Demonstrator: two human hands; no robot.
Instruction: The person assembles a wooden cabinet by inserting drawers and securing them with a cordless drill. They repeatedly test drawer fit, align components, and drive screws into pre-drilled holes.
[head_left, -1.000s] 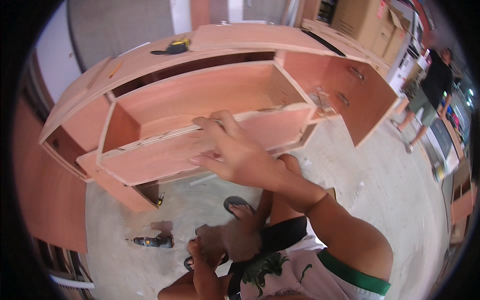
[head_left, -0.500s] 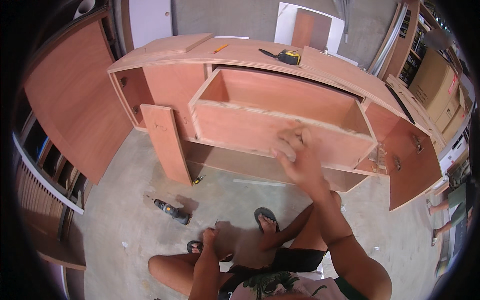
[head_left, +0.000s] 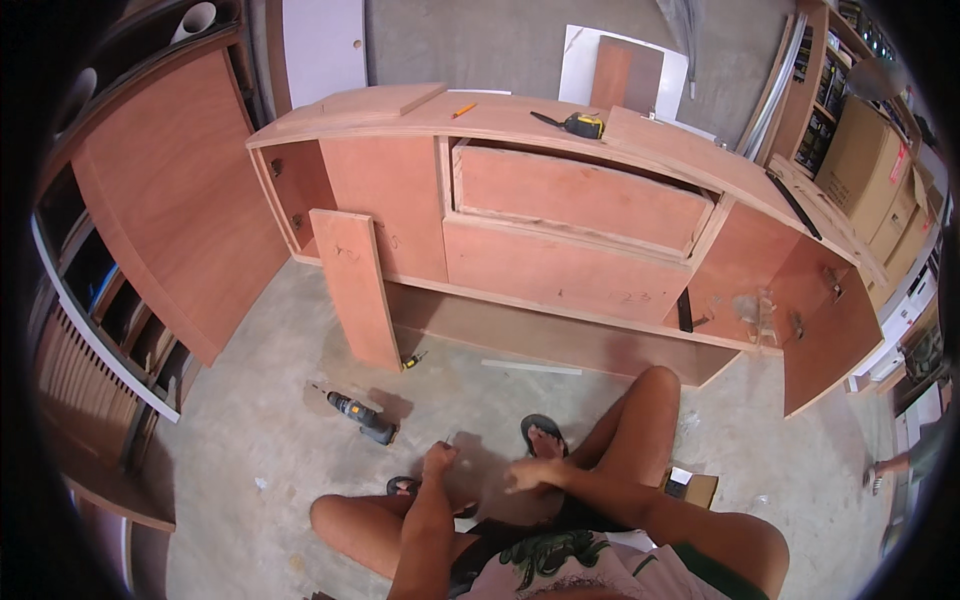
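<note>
Low over my lap, my left hand is closed, and whatever its fingers hold is too small to make out. Close to it on the right, my right hand reaches inward with fingers loosely apart and slightly blurred; I see nothing in it. In front of me stands a long wooden cabinet. Its drawer sits inside the upper middle opening, with thin gaps around its front. Below the drawer is a plain wood panel. A cordless drill lies on the floor left of my hands.
A narrow board leans against the cabinet, with a small yellow-black tool at its foot. A tape measure and a pencil lie on top. The right door hangs open. A small open box sits beside my right leg.
The drawer has gone from pulled out to inside the cabinet. My right hand has drawn back from its front to near my left hand, which stays low and closed.
</note>
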